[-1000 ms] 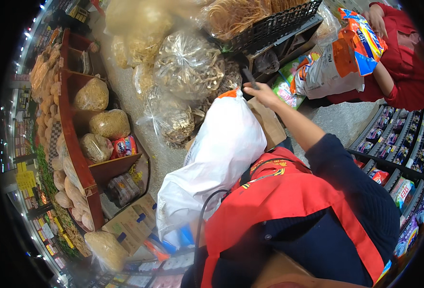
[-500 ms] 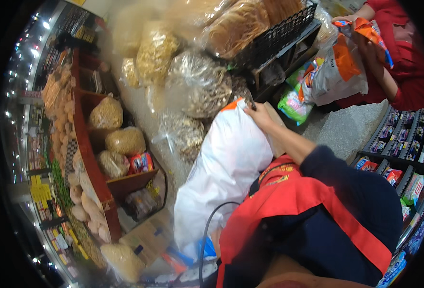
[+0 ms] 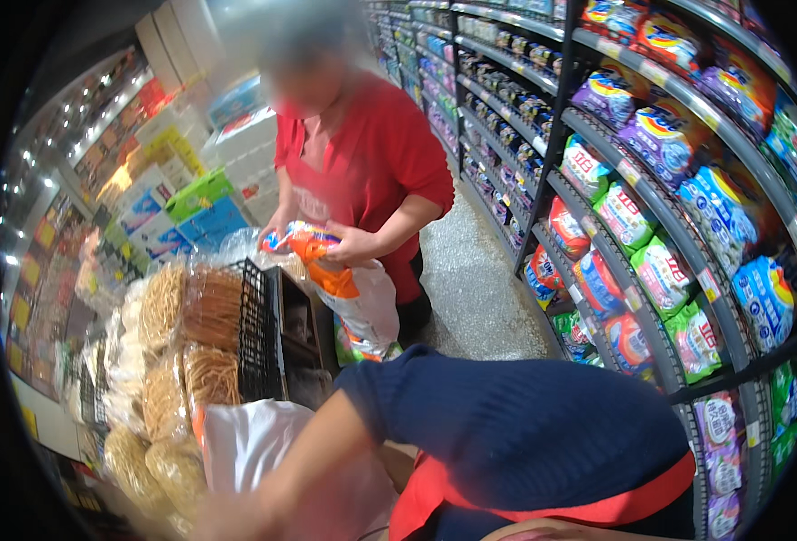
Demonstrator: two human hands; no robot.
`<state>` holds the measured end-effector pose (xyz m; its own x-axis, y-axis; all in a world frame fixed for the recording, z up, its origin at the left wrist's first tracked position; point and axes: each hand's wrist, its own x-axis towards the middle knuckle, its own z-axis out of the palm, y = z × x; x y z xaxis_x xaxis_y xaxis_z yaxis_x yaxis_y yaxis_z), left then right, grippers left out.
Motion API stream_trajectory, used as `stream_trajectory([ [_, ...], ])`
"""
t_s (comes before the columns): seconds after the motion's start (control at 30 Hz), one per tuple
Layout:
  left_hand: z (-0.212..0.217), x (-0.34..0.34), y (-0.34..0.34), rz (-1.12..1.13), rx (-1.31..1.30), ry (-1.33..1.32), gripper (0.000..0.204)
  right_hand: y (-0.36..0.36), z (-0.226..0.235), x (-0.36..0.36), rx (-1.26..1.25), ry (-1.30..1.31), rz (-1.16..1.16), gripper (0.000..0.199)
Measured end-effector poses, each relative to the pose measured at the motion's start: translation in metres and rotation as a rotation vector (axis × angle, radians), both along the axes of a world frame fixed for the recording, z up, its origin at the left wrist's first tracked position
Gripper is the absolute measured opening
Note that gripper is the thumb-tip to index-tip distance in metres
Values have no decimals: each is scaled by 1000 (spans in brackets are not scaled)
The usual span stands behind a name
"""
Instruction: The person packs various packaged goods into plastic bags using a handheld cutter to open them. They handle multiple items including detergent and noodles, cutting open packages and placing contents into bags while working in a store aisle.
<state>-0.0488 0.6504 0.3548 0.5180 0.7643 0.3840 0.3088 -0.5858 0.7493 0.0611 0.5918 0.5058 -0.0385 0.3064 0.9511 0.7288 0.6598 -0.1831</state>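
Right hand (image 3: 223, 514): blurring at the lower edge, lying on or just over the white bag; whether the fingers are spreading or pinching cannot be told
Right arm (image 3: 326, 455): bare forearm reaching down-left out of a dark blue sleeve (image 3: 525, 424)
Left hand: not showing anywhere; the sleeve and a red vest (image 3: 543, 505) are filling the lower middle
White bag (image 3: 263, 451): sitting low and left of centre, just beside the noodle bundles, its lower part running off the frame and partly covered by the arm
Noodle bundles (image 3: 178, 361): clear-wrapped pale bundles stacking at the left, the lowest ones smearing into blur
Black crate (image 3: 259, 334): standing just right of the bundles, its inside dark and hard to read
Other person (image 3: 362, 162): in a red top, standing beyond the crate, face blurred
Their hands (image 3: 349, 245): both closing around an orange and white pack (image 3: 313, 248), which is hanging over a white bag below it
Shelves (image 3: 669, 225): curving along the right, carrying coloured pouches; the far end is too small to make out
Floor (image 3: 471, 279): speckled grey aisle running between the person and the shelves
Left rim: lights and boxes bending and washing out, contents unclear
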Motion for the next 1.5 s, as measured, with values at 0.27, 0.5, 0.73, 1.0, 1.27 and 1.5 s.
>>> stream_trajectory([
  [0.27,49,19,-9,-127,166,5,20,8,-74,-15,-344,31,23,21],
  [0.5,73,5,-15,-93,328,36,18,-5,-74,12,-164,-130,-59,18],
  [0.73,83,-37,2,-51,573,77,16,45,-95,20,-78,-2,-250,12],
  [1.0,81,-46,109,326,432,593,24,140,-83,48,-337,-16,-59,9],
  [1.27,79,-61,88,177,138,-104,27,132,-64,58,-383,-27,-241,21],
  [1.5,91,6,98,57,145,-115,12,122,-64,59,-392,20,-164,17],
])
